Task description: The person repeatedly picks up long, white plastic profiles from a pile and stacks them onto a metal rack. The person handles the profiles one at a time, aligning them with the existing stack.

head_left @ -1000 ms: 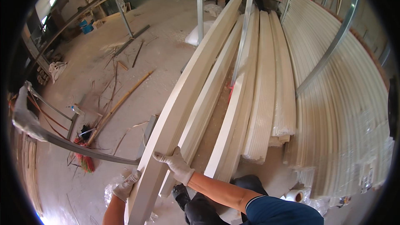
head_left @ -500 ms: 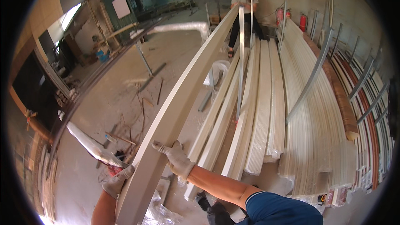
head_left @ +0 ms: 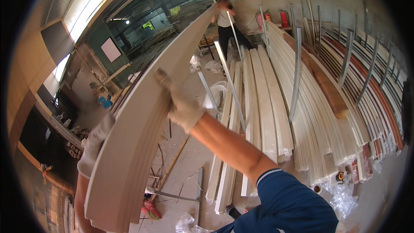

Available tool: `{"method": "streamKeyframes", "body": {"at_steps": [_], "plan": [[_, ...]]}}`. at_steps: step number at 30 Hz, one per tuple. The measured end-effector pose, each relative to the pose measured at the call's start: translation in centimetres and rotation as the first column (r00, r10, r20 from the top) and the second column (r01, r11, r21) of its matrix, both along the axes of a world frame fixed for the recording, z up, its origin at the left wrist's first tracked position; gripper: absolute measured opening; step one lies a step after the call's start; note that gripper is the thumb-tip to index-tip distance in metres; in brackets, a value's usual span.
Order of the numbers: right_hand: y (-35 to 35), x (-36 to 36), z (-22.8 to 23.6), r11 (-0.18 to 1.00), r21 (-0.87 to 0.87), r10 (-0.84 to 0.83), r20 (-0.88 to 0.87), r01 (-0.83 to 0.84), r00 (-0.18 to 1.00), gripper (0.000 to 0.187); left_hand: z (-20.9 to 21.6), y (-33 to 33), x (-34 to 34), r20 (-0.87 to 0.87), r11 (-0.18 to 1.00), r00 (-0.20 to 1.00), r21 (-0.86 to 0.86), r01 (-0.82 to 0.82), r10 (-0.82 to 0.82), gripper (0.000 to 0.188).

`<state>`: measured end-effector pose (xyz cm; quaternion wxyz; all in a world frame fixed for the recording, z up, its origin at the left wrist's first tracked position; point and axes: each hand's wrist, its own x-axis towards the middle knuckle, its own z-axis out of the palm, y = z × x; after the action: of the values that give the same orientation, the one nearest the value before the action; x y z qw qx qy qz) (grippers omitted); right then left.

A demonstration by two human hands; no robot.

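The long cream profile is lying between the two hands, its near end hanging below them and its length running up and away past the right hand to a co-worker. At the left hand, the profile could be slipping off or rolling sideways if the smooth glove is only bearing against its edge. Below and between the hands, a bamboo pole, a red-stringed bundle and crumpled plastic wrap are littering the floor, so a foot could be catching there and jerking the load. Far beyond the right hand, the co-worker is supporting the other end; if the two ends are rising or turning unevenly, the profile could be twisting or sagging. Just right of the right hand, a metal post is standing near the profile, and a careless swing that way could be scraping its ridged side. Farther right, the stacked profiles are lying where a dropped load could be denting them.

The left hand is touching the profile's left edge, blurred; how far its fingers are curling cannot be told. The right hand is clasping the opposite, ridged side: one digit, seemingly the thumb, is reaching over the broad face, while the other fingers are mostly hiding behind the edge.
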<state>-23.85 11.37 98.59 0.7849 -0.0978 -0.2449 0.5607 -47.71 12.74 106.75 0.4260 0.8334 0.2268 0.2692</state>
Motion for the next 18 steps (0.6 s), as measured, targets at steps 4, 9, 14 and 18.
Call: {"method": "streamKeyframes", "body": {"at_steps": [4, 9, 14, 18], "plan": [[-3.7, 4.0, 2.2, 0.984, -0.022, -0.178, -0.032, 0.178, 0.983, 0.051, 0.2, -2.8, 7.5, 0.25, 0.938, 0.905, 0.131, 0.321, -0.345, 0.024], [-8.2, 10.6, 0.6, 0.97, 0.01, -0.241, 0.114, 0.242, 0.964, 0.039, -3.5, -7.7, 13.8, 0.5, 0.67, 0.821, -0.513, 0.536, -0.274, 0.042], [-14.7, 15.7, -4.5, 0.956, -0.115, -0.254, 0.15, 0.272, 0.956, 0.033, -10.0, -13.6, 19.0, 0.469, 0.477, 0.863, -0.725, 0.497, -0.186, 0.075], [-19.2, 18.2, -9.9, 0.916, -0.058, -0.335, 0.433, 0.397, 0.836, 0.039, -17.4, -17.0, 22.7, 0.592, 0.422, 0.781, -0.667, 0.614, -0.199, 0.102]]}}
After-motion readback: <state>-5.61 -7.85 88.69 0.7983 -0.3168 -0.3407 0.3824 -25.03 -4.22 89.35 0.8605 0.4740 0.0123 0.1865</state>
